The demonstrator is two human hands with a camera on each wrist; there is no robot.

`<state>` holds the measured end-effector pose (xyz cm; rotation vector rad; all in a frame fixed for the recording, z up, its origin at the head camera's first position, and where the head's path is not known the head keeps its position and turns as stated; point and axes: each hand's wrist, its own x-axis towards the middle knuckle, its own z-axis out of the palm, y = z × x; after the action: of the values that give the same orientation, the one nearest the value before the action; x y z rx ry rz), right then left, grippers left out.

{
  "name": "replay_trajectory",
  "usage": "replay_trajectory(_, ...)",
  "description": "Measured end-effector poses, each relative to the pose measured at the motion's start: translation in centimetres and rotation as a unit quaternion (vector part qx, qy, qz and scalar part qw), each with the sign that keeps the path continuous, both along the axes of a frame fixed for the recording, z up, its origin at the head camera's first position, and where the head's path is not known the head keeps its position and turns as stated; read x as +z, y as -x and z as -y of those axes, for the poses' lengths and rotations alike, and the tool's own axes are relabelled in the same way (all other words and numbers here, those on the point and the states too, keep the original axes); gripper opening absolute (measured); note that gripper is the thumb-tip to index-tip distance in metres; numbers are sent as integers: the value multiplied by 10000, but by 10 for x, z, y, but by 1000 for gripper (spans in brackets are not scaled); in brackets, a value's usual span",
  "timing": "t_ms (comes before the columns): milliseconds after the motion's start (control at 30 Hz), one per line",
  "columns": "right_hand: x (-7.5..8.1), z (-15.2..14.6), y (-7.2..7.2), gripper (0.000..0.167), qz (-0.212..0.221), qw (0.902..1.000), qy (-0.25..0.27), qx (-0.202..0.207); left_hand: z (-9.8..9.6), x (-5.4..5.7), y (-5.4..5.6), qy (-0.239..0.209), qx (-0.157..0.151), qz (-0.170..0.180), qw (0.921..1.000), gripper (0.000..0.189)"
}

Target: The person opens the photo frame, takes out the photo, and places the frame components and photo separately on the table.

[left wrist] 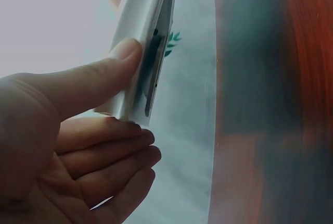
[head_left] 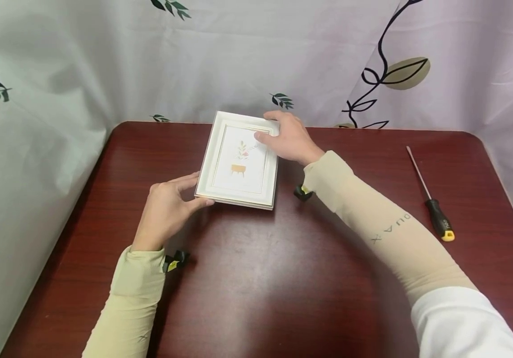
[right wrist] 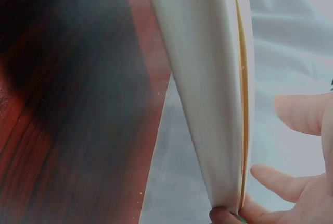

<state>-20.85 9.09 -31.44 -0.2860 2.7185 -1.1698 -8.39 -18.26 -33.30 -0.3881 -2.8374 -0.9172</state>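
A white picture frame, with a plant print inside a thin gold line, is held tilted above the back half of the table. My left hand pinches its near left corner; the left wrist view shows the thumb against the frame's side and the fingers below the corner. At the far right corner is my right hand. In the right wrist view its thumb stands off the front, while other fingertips curl at the frame's far end. The frame's back is mostly hidden.
On the right of the dark red-brown table lies a screwdriver with a black and yellow handle, its shaft pointing away. A pale curtain with leaf prints hangs behind the table's far edge.
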Motion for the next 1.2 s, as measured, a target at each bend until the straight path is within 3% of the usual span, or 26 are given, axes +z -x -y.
replay_trajectory(533,-5,-20,-14,68,233,9984,252,-456,-37,-4,-10,-662,32,-435,9969,54)
replay_trajectory(967,-14,-28,-22,73,501,9934,653,-800,-62,-11,-19,-1633,59,-754,9837,55)
replay_trajectory(1200,-22,-31,-25,72,635,9852,1310,-907,-70,-8,-21,-2055,-21,-861,9749,57)
